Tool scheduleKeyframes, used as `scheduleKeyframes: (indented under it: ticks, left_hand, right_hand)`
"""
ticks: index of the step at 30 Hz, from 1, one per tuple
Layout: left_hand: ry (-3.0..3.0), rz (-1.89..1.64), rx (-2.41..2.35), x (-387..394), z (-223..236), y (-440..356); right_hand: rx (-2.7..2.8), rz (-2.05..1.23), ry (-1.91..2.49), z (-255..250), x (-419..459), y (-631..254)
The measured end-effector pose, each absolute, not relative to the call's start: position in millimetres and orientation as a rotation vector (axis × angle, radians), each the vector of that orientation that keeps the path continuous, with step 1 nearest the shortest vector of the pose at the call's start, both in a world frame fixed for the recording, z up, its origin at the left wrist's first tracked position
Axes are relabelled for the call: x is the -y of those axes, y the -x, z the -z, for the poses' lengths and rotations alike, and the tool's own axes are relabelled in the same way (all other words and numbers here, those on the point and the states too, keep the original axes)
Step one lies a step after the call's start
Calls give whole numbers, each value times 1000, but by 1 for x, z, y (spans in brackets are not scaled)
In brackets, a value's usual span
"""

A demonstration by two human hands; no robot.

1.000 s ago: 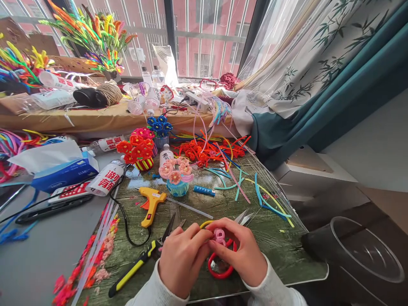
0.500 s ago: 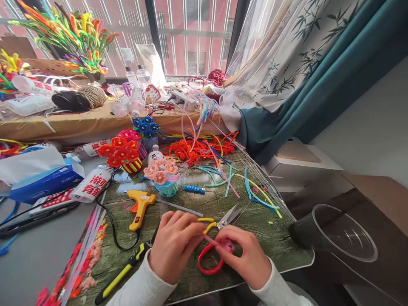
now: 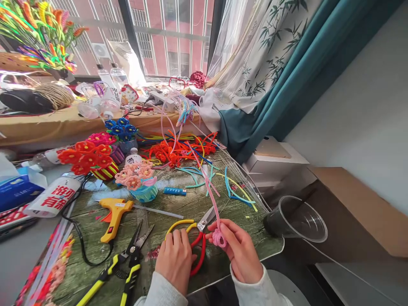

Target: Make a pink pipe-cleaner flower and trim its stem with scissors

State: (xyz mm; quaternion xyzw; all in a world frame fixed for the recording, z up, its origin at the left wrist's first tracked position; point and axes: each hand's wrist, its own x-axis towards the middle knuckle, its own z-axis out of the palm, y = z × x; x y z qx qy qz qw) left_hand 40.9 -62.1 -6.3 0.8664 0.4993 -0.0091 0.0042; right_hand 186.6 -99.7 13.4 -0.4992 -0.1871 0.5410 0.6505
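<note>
My right hand [image 3: 242, 255] is closed on a small pink pipe-cleaner flower [image 3: 219, 238]. It pinches the coil between thumb and fingers, and the long pink stem [image 3: 208, 187] rises up and away from it. My left hand [image 3: 175, 259] lies on the green mat with fingers stretched out and nothing in them. Its fingertips are at the yellow and red handles of a pair of scissors [image 3: 200, 254], whose blades [image 3: 206, 217] point away just left of the flower.
A yellow glue gun [image 3: 113, 212] and yellow-black pliers [image 3: 127, 263] lie left of my hands. Finished pipe-cleaner flower pots [image 3: 140, 180] and loose pipe cleaners [image 3: 178, 148] fill the far mat. A clear plastic cup [image 3: 296, 221] sits past the mat's right edge [image 3: 277, 246].
My left hand has let go of the pink piece and dropped to the mat by the scissors. My right hand has raised the flower alone. The view has swung to the right.
</note>
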Motion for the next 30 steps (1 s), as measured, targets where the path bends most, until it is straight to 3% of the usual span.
scheduleKeyframes:
  ticks: [11, 15, 19, 22, 26, 30]
  left_hand:
    - [-2253, -26, -1425, 57, -4, -9]
    - [-1598, -297, -1152, 58, -5, 8]
    - [-1368, -577, -1045, 57, -9, 15]
    - [-1424, -696, -1102, 55, -14, 21]
    - [-1594, -538, -1234, 54, -10, 27]
    - [-1818, -379, -1477, 59, 0, 29]
  right_hand:
    - [302, -1329, 887, -38, 91, -188]
    - [409, -1298, 950, -39, 89, -189]
    - [362, -1312, 910, -33, 79, -182]
    - [213, -1400, 801, -26, 69, -172]
    - [68, -1574, 667, -19, 61, -163]
    - [129, -1431, 768, -5, 63, -167]
